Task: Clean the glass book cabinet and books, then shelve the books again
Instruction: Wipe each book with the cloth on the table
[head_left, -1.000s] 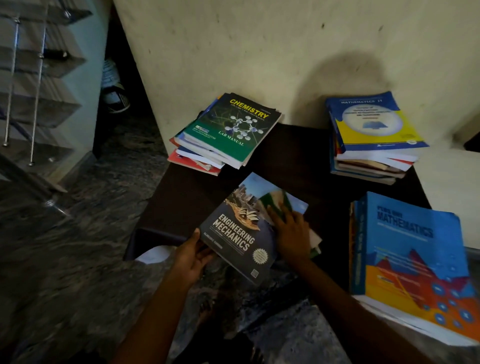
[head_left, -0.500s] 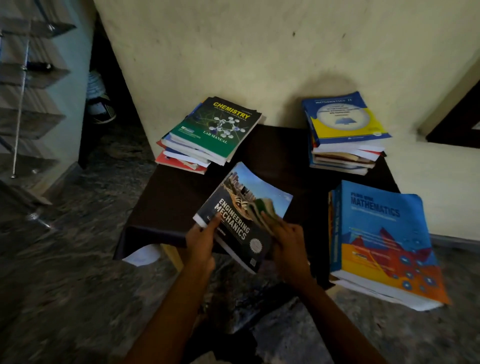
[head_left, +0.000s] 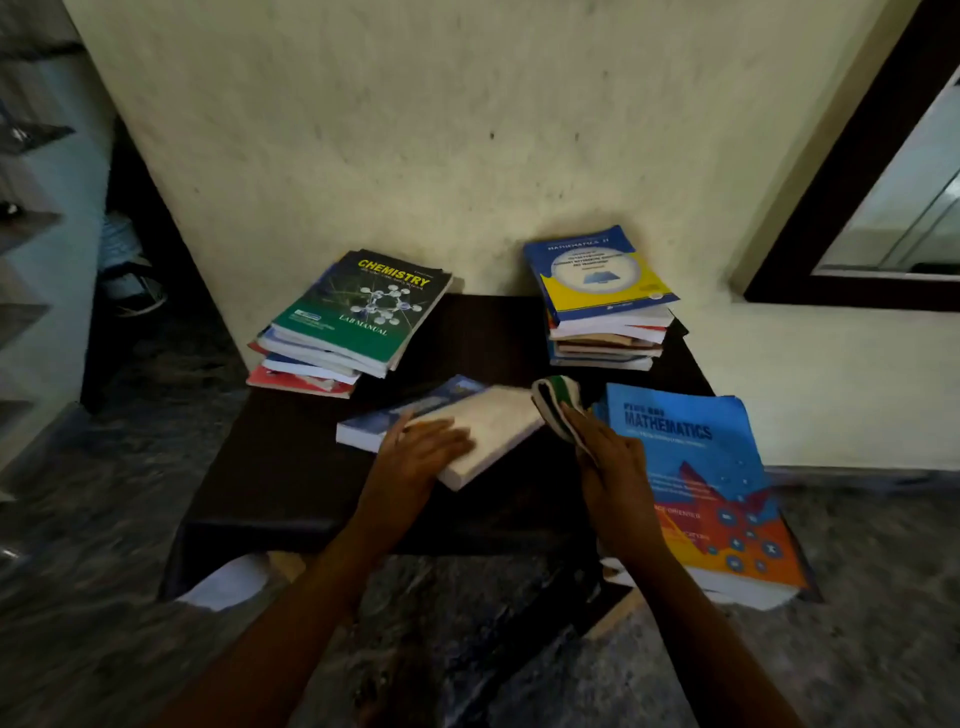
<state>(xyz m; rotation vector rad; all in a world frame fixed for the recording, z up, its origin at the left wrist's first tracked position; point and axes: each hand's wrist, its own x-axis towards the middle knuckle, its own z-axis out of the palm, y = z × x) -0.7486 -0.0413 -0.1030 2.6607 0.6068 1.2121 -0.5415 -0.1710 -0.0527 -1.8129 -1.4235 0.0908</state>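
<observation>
Head view: left grip (head_left: 421, 452) clasps the book (head_left: 493, 421), page edge up, on the desk (head_left: 291, 467). Right grip (head_left: 613, 478) bunches the cloth (head_left: 558, 405) just beside it. Wiping looks midway: the Chemistry stack (head_left: 358, 317), the yellow-topped stack (head_left: 602, 312) and the Mathematics stack (head_left: 701, 483) are not yet shelved.

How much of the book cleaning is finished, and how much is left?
Done: the books are out, piled on the table. In hand: the left hand holds one book tilted, page edges up, while the right hand holds a cloth beside it. Left: shelving everything, including the Chemistry pile, the Mathematics II pile and the blue Mathematics book. Which piles are already wiped cannot be told.
</observation>
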